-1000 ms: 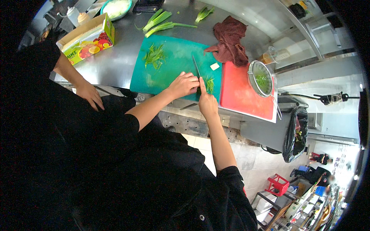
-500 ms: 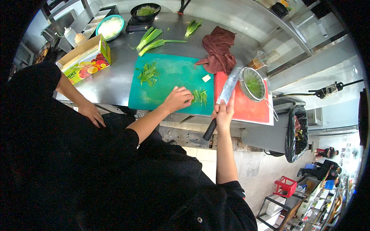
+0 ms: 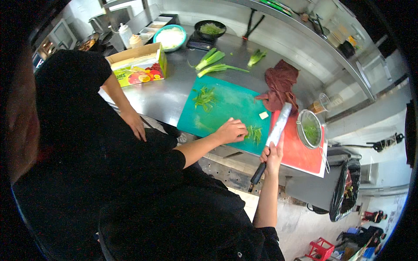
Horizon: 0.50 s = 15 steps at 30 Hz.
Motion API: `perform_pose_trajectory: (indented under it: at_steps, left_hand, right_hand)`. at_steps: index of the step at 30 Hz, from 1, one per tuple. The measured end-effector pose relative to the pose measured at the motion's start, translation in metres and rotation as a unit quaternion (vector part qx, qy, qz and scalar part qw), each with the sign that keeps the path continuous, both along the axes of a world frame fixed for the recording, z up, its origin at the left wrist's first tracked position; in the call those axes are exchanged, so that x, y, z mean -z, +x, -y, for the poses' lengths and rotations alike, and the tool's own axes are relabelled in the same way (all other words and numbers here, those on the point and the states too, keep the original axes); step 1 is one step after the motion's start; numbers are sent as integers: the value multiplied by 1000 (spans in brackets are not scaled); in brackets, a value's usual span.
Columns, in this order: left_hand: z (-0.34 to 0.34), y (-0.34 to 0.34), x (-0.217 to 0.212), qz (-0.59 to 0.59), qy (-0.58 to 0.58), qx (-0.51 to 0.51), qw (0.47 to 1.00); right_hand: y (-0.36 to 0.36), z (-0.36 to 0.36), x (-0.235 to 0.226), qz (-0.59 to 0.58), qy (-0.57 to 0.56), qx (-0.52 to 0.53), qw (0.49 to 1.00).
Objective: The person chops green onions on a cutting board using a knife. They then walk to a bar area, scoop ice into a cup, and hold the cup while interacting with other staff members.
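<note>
My left hand [image 3: 231,130] rests on the green cutting board [image 3: 230,102], its fingers pressed against a small bunch of cut green stalks [image 3: 254,133]. My right hand [image 3: 272,157] is shut on the black handle of a large knife [image 3: 278,126]. It holds the knife off the front edge of the counter. The pale blade points away from me over the seam between the green board and a red board [image 3: 300,152]. A second pile of cut greens [image 3: 204,98] lies at the far left of the green board. A small pale piece [image 3: 263,115] sits near its right edge.
A metal strainer [image 3: 310,128] with chopped greens sits on the red board, with a dark red cloth [image 3: 281,85] behind it. Whole green stalks [image 3: 213,63], a cardboard box [image 3: 137,65] and bowls stand further back. A co-worker in black stands at my left, a hand [image 3: 136,126] by the counter edge.
My right hand has lifted the knife off the green board and drawn it right and back toward me. My left hand stays by the cut stalks.
</note>
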<state>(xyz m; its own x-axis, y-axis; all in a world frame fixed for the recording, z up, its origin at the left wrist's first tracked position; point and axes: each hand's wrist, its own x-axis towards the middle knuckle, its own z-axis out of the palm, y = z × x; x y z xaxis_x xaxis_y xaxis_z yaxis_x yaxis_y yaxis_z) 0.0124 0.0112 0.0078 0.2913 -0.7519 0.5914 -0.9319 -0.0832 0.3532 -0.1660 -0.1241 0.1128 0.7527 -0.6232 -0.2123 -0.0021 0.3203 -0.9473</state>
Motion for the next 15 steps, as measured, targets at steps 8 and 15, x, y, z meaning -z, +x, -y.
perform_pose_trajectory:
  at_steps: [8, 15]
  left_hand:
    - [7, -1, 7, 5, -13, -9, 1000]
    - [6, -2, 1, 1, -15, -10, 1000]
  right_hand:
    - [-1, 2, -24, 83, 164, -80, 980]
    - [3, 1, -29, -35, -425, -62, 902]
